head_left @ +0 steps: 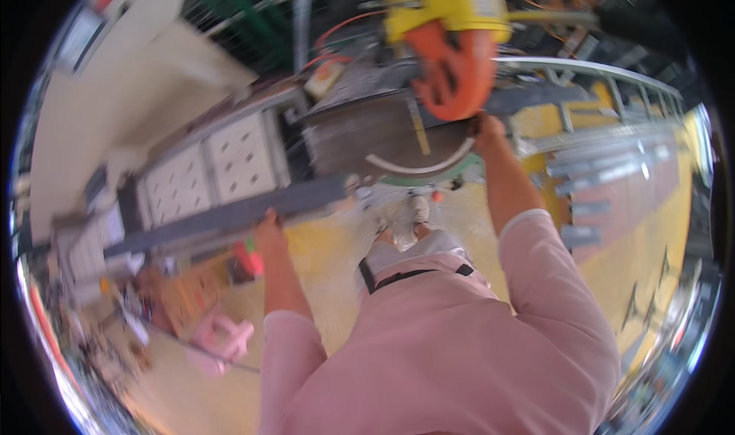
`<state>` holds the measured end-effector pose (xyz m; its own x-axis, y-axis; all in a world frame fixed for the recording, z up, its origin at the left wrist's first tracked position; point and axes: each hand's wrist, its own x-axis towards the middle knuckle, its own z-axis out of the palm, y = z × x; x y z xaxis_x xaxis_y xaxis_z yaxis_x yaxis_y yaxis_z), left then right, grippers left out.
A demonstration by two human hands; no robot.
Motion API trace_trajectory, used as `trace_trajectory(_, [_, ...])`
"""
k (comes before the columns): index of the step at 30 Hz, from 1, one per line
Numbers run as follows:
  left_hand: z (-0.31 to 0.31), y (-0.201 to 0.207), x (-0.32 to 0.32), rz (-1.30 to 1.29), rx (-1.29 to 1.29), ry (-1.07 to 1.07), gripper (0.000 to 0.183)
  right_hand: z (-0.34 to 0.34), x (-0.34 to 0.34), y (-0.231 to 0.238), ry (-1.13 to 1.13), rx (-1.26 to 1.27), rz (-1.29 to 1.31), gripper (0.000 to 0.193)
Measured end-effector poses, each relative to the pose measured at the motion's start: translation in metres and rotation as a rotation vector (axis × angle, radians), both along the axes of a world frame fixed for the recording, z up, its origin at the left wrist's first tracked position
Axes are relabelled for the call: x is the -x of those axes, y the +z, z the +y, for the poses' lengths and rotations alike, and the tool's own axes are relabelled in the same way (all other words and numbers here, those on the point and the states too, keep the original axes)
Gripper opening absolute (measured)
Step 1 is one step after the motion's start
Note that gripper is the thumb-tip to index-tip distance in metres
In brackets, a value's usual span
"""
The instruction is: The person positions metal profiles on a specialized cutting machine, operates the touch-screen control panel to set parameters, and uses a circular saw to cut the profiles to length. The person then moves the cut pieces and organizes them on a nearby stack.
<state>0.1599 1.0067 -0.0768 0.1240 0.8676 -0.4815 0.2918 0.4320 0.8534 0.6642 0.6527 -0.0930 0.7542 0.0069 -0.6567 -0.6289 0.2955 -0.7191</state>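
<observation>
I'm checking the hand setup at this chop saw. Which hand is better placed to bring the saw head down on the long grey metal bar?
Right. The right hand is already up at the orange-and-yellow saw head, while the left hand rests on the long grey metal bar, well left of the blade, apparently steadying it.

Left arm reached forward from the lower edge, pink sleeve ending at the forearm, bare wrist held nearly straight. Left hand (269, 230) curled closed, fingers wrapped under, knuckles up. Right arm stretched farther ahead and higher, elbow almost straight, sleeve ending short of the elbow. Right hand (488, 125) raised at arm's length, closed in a grip, fingers mostly hidden and blurred. Hands set well apart.
</observation>
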Motion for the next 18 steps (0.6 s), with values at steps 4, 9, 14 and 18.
trace_trajectory(4, [0.015, -0.013, 0.010, 0.235, -0.047, -0.391, 0.030, -0.050, 0.036, -0.020, -0.007, 0.466, -0.181, 0.010])
trace_trajectory(9, [0.034, -0.051, 0.042, -0.018, -0.385, -0.332, 0.029, -0.140, 0.128, 0.058, -0.027, 0.498, -0.068, 0.026])
trace_trajectory(14, [-0.006, -0.006, -0.011, 0.013, 0.026, 0.161, 0.042, -0.308, 0.182, 0.053, -0.227, 0.636, -0.032, 0.031])
trace_trajectory(18, [-0.108, 0.019, -0.007, 1.413, -0.752, -1.074, 0.037, -0.420, 0.163, 0.026, -0.387, 0.651, -0.062, 0.030])
